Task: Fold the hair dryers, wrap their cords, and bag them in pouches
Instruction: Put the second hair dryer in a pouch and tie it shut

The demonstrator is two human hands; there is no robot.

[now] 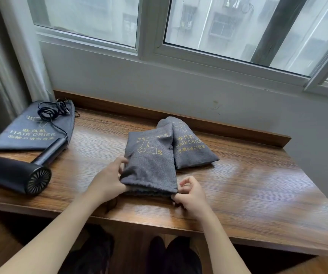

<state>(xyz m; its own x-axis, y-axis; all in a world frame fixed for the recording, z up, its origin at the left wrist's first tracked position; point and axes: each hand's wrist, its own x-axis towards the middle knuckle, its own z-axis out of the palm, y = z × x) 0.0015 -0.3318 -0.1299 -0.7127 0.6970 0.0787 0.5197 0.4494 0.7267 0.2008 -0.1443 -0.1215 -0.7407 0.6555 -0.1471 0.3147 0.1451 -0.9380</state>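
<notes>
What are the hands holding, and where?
Both hold the front grey pouch at its open end: left hand grips the left corner, right hand pinches the right corner.

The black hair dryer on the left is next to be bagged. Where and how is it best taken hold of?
Probably by the handle of the hair dryer, coming from above with the left hand: it is slim, straight and lies flat on the table, jutting clear of the bulky barrel. The cord trails off its far end onto the empty pouch.
</notes>
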